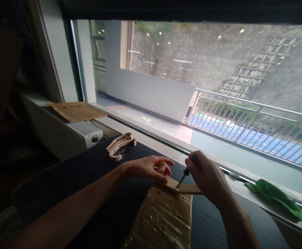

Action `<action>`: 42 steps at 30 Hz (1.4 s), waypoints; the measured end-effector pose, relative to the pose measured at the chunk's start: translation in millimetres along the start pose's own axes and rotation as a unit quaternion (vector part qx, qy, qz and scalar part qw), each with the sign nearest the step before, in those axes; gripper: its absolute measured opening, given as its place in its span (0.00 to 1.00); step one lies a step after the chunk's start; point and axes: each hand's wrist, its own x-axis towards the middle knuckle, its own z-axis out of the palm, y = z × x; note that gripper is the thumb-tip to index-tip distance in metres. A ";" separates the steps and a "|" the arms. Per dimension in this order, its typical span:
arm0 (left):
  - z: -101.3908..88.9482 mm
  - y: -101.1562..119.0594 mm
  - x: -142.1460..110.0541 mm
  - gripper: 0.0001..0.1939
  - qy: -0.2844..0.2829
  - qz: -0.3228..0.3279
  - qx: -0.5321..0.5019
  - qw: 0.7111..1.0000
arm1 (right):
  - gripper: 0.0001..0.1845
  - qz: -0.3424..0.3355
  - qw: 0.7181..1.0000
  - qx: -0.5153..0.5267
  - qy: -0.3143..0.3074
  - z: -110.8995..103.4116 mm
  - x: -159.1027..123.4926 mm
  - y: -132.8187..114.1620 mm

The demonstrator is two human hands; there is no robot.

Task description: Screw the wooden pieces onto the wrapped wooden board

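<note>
My right hand (201, 173) is closed around the dark handle of a screwdriver (183, 176). Its shaft slants down to a small screw head on a pale wooden hook piece (189, 188). That piece lies across the far end of a board wrapped in shiny tape (166, 214). With thumb and fingers, my left hand (154, 168) grips the left, curved end of the wooden piece. Several similar wooden hooks (117, 145) rest on the dark table beyond my left hand, with loose screws (122, 151) beside them.
The dark table (63, 186) stands against a large window. A green cloth (275, 199) lies on the sill at the right. At the left, a brown envelope (78, 111) sits on a white radiator (86, 133). Outside are a railing (234, 121) and a stone wall.
</note>
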 end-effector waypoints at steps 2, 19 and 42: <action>5.0 -15.8 -4.2 0.40 0.006 0.018 -0.076 0.997 | 0.12 0.001 1.000 0.006 -0.006 0.2 -1.3 2.3; 21.4 -41.0 -9.7 0.23 0.057 0.048 -0.037 0.997 | 0.10 0.007 0.999 0.015 -0.035 0.3 1.0 2.2; 20.1 -38.3 -12.0 0.18 0.052 0.064 -0.006 0.997 | 0.17 0.047 0.999 -0.015 0.006 2.7 1.6 5.7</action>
